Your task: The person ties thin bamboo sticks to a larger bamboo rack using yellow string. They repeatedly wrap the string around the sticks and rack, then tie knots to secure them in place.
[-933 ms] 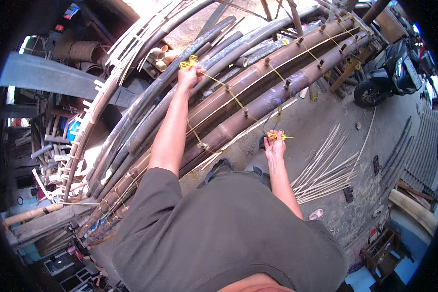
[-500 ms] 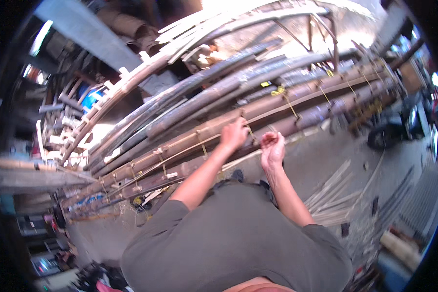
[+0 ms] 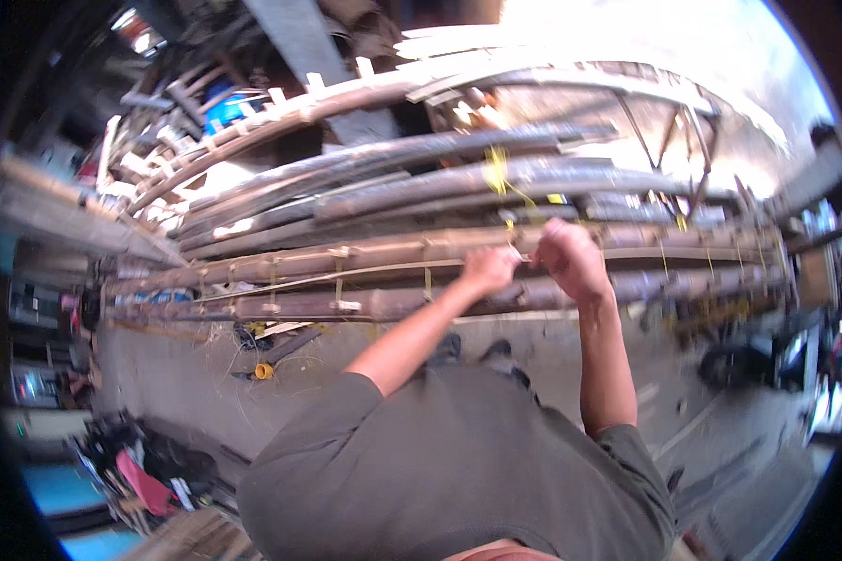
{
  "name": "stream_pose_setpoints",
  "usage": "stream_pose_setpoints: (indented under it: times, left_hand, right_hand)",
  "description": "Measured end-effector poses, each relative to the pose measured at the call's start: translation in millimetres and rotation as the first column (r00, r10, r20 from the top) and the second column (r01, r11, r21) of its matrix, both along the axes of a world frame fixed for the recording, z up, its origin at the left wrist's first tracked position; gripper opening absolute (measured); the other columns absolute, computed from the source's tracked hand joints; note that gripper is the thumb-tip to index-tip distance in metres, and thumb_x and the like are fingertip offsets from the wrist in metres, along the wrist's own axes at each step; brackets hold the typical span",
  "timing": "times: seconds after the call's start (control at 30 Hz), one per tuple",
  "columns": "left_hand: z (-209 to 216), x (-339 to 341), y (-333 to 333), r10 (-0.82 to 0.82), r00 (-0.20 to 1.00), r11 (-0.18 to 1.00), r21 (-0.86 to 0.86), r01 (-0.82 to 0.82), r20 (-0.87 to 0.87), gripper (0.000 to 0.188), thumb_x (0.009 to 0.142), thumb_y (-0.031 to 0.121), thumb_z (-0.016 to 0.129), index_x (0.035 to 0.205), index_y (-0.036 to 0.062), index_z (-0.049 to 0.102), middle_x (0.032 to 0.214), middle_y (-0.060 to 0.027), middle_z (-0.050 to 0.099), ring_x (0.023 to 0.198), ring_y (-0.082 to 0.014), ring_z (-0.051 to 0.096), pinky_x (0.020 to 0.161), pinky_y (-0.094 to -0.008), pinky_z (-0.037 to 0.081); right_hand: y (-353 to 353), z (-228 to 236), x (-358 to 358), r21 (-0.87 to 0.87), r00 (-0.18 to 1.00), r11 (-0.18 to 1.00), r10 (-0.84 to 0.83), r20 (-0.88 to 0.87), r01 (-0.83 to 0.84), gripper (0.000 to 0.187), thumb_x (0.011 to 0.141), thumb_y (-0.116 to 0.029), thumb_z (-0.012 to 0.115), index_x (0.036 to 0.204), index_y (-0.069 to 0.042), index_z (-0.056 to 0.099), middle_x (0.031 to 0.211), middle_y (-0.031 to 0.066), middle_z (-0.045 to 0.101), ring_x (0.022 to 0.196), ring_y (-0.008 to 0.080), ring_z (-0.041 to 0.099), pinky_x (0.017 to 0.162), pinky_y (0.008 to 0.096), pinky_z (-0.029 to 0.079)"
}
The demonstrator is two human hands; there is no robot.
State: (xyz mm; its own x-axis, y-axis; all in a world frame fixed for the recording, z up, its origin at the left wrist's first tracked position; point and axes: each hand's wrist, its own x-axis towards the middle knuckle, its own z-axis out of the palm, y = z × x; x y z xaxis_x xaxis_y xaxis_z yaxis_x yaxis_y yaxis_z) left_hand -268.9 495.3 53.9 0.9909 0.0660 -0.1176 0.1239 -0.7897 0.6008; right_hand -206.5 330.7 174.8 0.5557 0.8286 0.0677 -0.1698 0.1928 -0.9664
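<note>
Two long brown bamboo poles [image 3: 384, 304] lie side by side across the view, crossed at intervals by yellow cord ties [image 3: 339, 280]. A thin pale strip [image 3: 346, 273] runs lengthwise between them. Over the poles, my left hand [image 3: 489, 271] is closed, its fingertips pinched together. My right hand [image 3: 571, 260] makes a fist just to its right, partly blurred. Whatever the fingers grip is too small to tell. Beyond the hands, a loose bunch of yellow cord [image 3: 498, 173] shows blurred over the farther poles, one strand trailing toward my right hand.
More dark poles [image 3: 412, 150] lie behind, below a curved bamboo frame [image 3: 346, 98]. A yellow roll [image 3: 264, 371] and scraps lie on the concrete floor [image 3: 346, 346]. A motorbike wheel [image 3: 725, 365] stands at right, and a dark heap with red cloth [image 3: 145, 481] at lower left.
My view has turned, so the poles lie more level. My right hand has risen from a cupped pose into a fist over the poles. The yellow cord bunch has shifted away and left.
</note>
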Motion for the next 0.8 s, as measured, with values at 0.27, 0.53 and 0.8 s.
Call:
stream_pose_setpoints:
  times: [0.27, 0.53, 0.8]
  left_hand:
    - [20.9, 17.3, -13.3, 0.013, 0.994, 0.953, -0.301, 0.022, 0.112, 0.027, 0.095, 0.030, 0.052, 0.102, 0.0089, 0.068, 0.079, -0.0129, 0.070, 0.073, -0.0244, 0.068, 0.067, -0.0381, 0.051]
    - [-8.4, 126.2, 9.6, 0.057, 0.923, 0.998, -0.053, -0.040, 0.379, 0.026, 0.096, 0.026, 0.048, 0.098, 0.0080, 0.067, 0.089, -0.0166, 0.068, 0.084, -0.0359, 0.065, 0.072, -0.0437, 0.051]
    - [7.1, 112.3, 68.3, -0.185, 0.982, 0.983, 0.007, 0.185, 0.042, 0.036, 0.094, 0.031, 0.050, 0.113, 0.0033, 0.063, 0.104, -0.0252, 0.065, 0.099, -0.0422, 0.062, 0.086, -0.0480, 0.049]
  right_hand:
    - [-18.6, -134.2, -118.8, -0.496, 0.965, 0.855, -0.019, 0.263, 0.152, 0.043, 0.094, -0.034, 0.051, 0.072, 0.003, 0.058, 0.067, 0.0254, 0.057, 0.062, 0.0405, 0.054, 0.061, 0.0457, 0.044]
    - [-30.9, -99.4, -127.8, -0.614, 0.819, 0.713, 0.099, 0.565, 0.338, 0.037, 0.085, -0.032, 0.056, 0.067, -0.002, 0.066, 0.069, 0.0231, 0.062, 0.069, 0.0411, 0.063, 0.068, 0.0496, 0.050]
    - [11.1, -117.2, -154.0, -0.577, 0.632, 0.579, 0.132, 0.763, 0.576, 0.026, 0.082, -0.024, 0.059, 0.099, -0.004, 0.064, 0.095, 0.0211, 0.067, 0.091, 0.0368, 0.064, 0.083, 0.0450, 0.049]
